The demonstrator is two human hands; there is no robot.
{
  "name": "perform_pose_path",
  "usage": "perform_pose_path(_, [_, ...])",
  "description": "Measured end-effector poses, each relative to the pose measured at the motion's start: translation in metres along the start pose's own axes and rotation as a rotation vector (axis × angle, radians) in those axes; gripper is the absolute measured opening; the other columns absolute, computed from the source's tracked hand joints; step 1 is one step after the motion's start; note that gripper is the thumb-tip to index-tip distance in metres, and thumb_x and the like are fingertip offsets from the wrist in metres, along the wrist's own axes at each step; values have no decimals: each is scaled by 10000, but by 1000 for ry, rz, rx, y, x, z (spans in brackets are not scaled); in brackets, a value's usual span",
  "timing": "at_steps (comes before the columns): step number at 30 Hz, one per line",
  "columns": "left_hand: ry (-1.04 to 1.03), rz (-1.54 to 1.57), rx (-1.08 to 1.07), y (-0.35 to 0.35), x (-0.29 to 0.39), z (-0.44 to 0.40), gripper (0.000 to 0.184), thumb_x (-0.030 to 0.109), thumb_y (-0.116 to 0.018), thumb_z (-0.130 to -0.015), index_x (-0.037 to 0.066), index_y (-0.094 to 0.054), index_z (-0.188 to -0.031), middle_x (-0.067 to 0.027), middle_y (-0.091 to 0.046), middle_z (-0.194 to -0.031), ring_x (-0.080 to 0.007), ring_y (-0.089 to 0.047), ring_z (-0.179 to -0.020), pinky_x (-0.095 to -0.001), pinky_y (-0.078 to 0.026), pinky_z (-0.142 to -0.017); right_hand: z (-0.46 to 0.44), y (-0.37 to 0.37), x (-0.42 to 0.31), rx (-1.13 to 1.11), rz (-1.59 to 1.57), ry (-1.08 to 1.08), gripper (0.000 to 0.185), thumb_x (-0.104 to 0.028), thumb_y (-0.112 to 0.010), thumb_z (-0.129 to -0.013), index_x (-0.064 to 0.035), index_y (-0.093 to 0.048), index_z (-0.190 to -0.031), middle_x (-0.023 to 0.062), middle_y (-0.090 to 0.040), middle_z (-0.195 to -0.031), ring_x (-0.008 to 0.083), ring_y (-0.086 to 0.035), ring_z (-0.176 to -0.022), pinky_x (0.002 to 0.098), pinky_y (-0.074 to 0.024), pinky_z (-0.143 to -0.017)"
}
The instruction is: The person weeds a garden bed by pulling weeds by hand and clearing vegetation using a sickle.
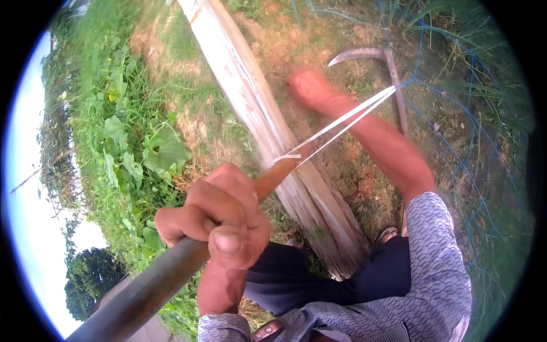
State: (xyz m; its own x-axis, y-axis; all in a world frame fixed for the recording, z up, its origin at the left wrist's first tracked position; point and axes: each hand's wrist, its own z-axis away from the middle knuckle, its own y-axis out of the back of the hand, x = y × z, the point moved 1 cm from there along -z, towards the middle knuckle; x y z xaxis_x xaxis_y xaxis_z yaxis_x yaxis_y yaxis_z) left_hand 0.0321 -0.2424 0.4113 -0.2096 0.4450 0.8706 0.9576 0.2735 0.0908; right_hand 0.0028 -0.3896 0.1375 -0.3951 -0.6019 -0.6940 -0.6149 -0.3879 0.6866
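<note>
Though the right hand [312, 90] blurs unreadably, the left hand [219, 215] grips a round pole [149, 286].

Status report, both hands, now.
Left hand gripping pole. White string runs from pole tip to blue net. Right hand blurred, grip unclear. Sickle near right forearm.

From where I stand, the pole [149, 281] slants upward, smooth and round, dark along its thick lower length and browner toward the narrower tip. White cord [364, 106] is looped round that tip and runs out in two taut strands, meeting the blue netting [415, 79], whose thin, wide-meshed strands spread over grassy ground.
</note>
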Motion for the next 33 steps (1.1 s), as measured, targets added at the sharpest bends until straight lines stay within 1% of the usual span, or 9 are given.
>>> perform_pose_path(3, [-13,20,16,-2,-2,0,245,224,-586,-914,159,-378,-802,29,-395,-584,-81,-378,-418,-262,-353,-462,4,6,-28,-191,115,-3,185,-66,-527,-805,30,-620,-933,206,-614,-938,353,-630,-867,426,-524,-771])
perform_pose_path(6, [-5,11,12,-2,0,0,264,227,-591,-912,157,-367,-790,29,-393,-582,-81,-372,-414,-256,-347,-458,-6,11,-33,-214,102,-33,177,-39,-541,-785,54,-606,-922,213,-604,-961,357,-631,-864,419,-531,-763])
perform_pose_path(12, [-2,3,19,-3,-1,0,276,231,-580,-921,158,-348,-790,33,-388,-579,-75,-372,-412,-241,-337,-453,0,0,-47,-8,235,-71,187,-7,-577,-733,59,-610,-905,211,-618,-851,342,-648,-805,392,-548,-709])
perform_pose_path(19, [-4,-3,7,-1,0,1,249,226,-567,-929,163,-364,-799,38,-384,-578,-67,-371,-412,-243,-340,-456,-1,1,-48,-114,199,109,182,-30,-574,-735,77,-621,-874,210,-614,-808,325,-647,-754,383,-551,-668])
perform_pose_path(22, [10,-3,4,0,1,0,246,222,-568,-930,163,-383,-779,37,-376,-573,-68,-368,-411,-242,-336,-454,-2,-18,-37,13,242,115,192,-31,-568,-735,84,-601,-886,211,-608,-802,330,-638,-731,390,-546,-658])
perform_pose_path(25, [11,-4,10,-2,1,0,253,224,-573,-929,160,-399,-757,35,-369,-566,-70,-362,-408,-240,-324,-447,-4,-21,-37,75,187,-35,163,-24,-542,-781,71,-580,-907,213,-601,-793,335,-632,-735,402,-540,-653])
perform_pose_path(30, [8,23,17,-2,1,1,258,228,-582,-924,158,-404,-752,34,-364,-560,-70,-356,-404,-239,-303,-439,-3,4,-23,-224,45,-143,218,-112,-490,-864,83,-546,-945,239,-604,-849,355,-631,-767,414,-530,-691])
perform_pose_path(31, [28,25,44,-1,2,2,305,231,-632,-893,153,-367,-763,21,-390,-559,-91,-391,-415,-252,-313,-443,0,13,-23,-227,48,-147,218,-112,-490,-864,83,-546,-945,239,-604,-849,355,-631,-767,414,-530,-691])
perform_pose_path(33, [53,29,77,0,2,2,373,234,-683,-862,148,-331,-774,8,-416,-559,-112,-425,-427,-265,-324,-448,16,31,-20,-90,-356,-472,288,-166,-466,-860,96,-522,-966,255,-601,-872,347,-636,-768,408,-518,-682])
